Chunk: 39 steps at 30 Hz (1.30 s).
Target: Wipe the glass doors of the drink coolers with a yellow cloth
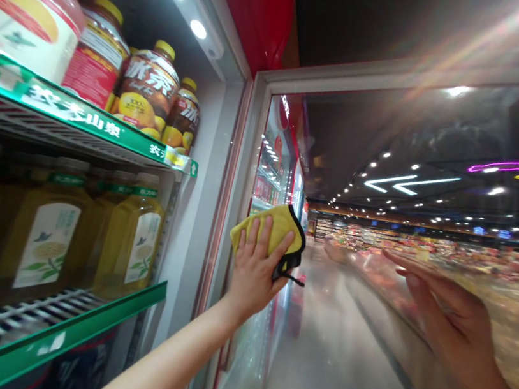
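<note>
My left hand (257, 262) presses a folded yellow cloth (231, 232) with black edging flat against the inner side of the glass door (392, 142), close to its hinge-side frame. The fingers lie spread over the cloth, and its dark corner with a short black loop hangs out past the thumb. On the right, my right hand (454, 318) is raised in front of the glass, fingers stretched out and close together, with nothing seen in it. Whether its fingertips touch the pane I cannot tell.
At left stands an open drinks fridge. Its upper shelf (91, 119) carries iced tea bottles (146, 85) and a large pink-red bottle (29, 7); yellow-green bottles (131, 234) fill the lower shelf. A pale door frame (246, 154) borders the pane. Through the glass show an aisle floor (326, 371) and displays.
</note>
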### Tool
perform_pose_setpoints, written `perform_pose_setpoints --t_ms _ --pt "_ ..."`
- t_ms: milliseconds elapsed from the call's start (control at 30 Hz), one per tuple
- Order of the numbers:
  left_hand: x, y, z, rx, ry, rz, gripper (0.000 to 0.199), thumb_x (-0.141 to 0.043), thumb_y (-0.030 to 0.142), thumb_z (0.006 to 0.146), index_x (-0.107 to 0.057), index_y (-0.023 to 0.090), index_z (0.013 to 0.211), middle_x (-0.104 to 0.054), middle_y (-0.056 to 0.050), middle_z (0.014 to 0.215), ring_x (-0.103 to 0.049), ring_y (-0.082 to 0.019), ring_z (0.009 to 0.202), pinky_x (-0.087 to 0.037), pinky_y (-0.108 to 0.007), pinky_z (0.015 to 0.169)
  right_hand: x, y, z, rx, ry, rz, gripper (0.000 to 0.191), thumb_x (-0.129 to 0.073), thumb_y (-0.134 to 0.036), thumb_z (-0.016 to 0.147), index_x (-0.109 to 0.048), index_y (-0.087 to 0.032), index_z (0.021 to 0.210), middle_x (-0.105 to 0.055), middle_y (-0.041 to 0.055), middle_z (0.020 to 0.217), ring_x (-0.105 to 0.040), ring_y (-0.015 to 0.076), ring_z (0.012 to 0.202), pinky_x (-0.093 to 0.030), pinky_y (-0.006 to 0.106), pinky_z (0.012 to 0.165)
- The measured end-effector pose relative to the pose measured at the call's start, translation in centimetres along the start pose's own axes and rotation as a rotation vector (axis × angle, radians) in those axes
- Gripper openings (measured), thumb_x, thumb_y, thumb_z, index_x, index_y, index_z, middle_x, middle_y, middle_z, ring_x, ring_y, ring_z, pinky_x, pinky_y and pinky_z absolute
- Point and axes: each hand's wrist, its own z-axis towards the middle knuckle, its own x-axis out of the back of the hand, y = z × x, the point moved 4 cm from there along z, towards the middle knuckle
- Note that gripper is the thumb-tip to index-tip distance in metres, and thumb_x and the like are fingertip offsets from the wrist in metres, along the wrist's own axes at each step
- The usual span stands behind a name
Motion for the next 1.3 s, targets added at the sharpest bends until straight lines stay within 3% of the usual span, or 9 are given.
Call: perform_pose_setpoints --t_ms 167,367,500,600,733,833,967,1067,1300 --pt "-0.5 2.4 3.4 0.188 0.076 -0.003 0.084 -0.066 0.042 0.088 -0.025 0.032 0.161 -0.006 -0.008 0.173 -0.002 -0.045 0.156 -0.013 -0.071 0.122 -0.2 0.4 0.0 -0.080 0.044 -0.005 0.026 -0.059 -0.037 0.098 -0.074 -0.037 0.119 -0.076 -0.0001 0.121 -0.074 0.0247 0.108 -0.058 0.045 0.100" --pt "-0.6 3.3 -1.2 -0.243 -0.072 -0.046 0.080 -0.070 0.048 0.084 -0.036 0.040 0.156 -0.023 -0.003 0.170 -0.010 -0.039 0.157 -0.009 -0.062 0.126 -0.6 0.3 -0.3 0.085 -0.005 -0.150 0.027 -0.055 -0.029 0.098 -0.075 -0.032 0.117 -0.076 0.0025 0.122 -0.069 0.0258 0.117 -0.051 0.049 0.106" --pt "-0.2 0.6 0.2 0.037 0.036 -0.018 0.077 -0.066 0.039 0.089 -0.033 0.032 0.158 -0.015 -0.008 0.171 -0.006 -0.040 0.157 -0.013 -0.066 0.124 -0.5 0.9 -0.2 0.175 -0.008 -0.294 0.029 -0.054 -0.024 0.097 -0.073 -0.028 0.119 -0.075 0.0057 0.123 -0.067 0.0265 0.119 -0.051 0.049 0.104" --pt "-0.6 2.7 3.4 0.129 0.086 -0.034 0.082 -0.066 0.043 0.088 -0.028 0.030 0.160 -0.010 -0.009 0.172 -0.005 -0.044 0.157 -0.013 -0.069 0.122 -0.6 1.1 0.3 0.174 0.028 -0.355 0.031 -0.051 -0.021 0.098 -0.071 -0.026 0.122 -0.073 0.0077 0.126 -0.066 0.0260 0.121 -0.053 0.048 0.103" --pt "-1.3 7.6 2.9 -0.196 0.037 -0.091 0.086 -0.069 0.055 0.084 -0.032 0.035 0.159 -0.017 -0.005 0.171 -0.011 -0.040 0.157 -0.010 -0.062 0.126 -0.4 1.3 0.2 0.189 0.030 -0.388 0.035 -0.048 -0.020 0.099 -0.066 -0.025 0.129 -0.071 0.0084 0.130 -0.064 0.0254 0.124 -0.052 0.049 0.104" --pt "-1.5 7.9 0.2 -0.425 -0.009 -0.115 0.080 -0.069 0.055 0.085 -0.035 0.039 0.157 -0.026 0.000 0.169 -0.018 -0.035 0.156 -0.006 -0.056 0.128 0.8 1.6 -0.4 0.230 -0.011 -0.443 0.038 -0.048 -0.017 0.099 -0.063 -0.025 0.133 -0.070 0.0090 0.131 -0.064 0.0252 0.125 -0.052 0.048 0.105" --pt "-1.5 6.2 2.0 -0.212 0.072 -0.119 0.079 -0.069 0.052 0.086 -0.038 0.035 0.156 -0.024 -0.005 0.169 -0.017 -0.040 0.156 -0.008 -0.060 0.127 2.8 1.9 -1.1 0.211 -0.098 -0.630 0.041 -0.047 -0.015 0.097 -0.063 -0.024 0.134 -0.070 0.0083 0.132 -0.063 0.0274 0.123 -0.052 0.050 0.105" --pt "-1.9 7.9 5.3 -0.059 0.119 -0.107 0.086 -0.073 0.049 0.084 -0.034 0.031 0.158 -0.016 -0.009 0.171 -0.011 -0.045 0.156 -0.010 -0.068 0.124 3.5 2.4 -1.4 0.112 -0.138 -0.808 0.046 -0.047 -0.013 0.094 -0.062 -0.021 0.136 -0.066 0.0106 0.138 -0.060 0.0314 0.128 -0.049 0.055 0.109" --pt "-3.7 12.1 1.9 -0.481 0.035 -0.137 0.086 -0.071 0.054 0.084 -0.032 0.035 0.158 -0.024 -0.001 0.169 -0.015 -0.035 0.157 -0.004 -0.057 0.129 3.3 4.8 -2.5 -0.005 -0.230 -0.818 0.064 -0.041 -0.003 0.091 -0.048 -0.020 0.151 -0.047 0.0088 0.158 -0.042 0.0299 0.147 -0.044 0.053 0.117"
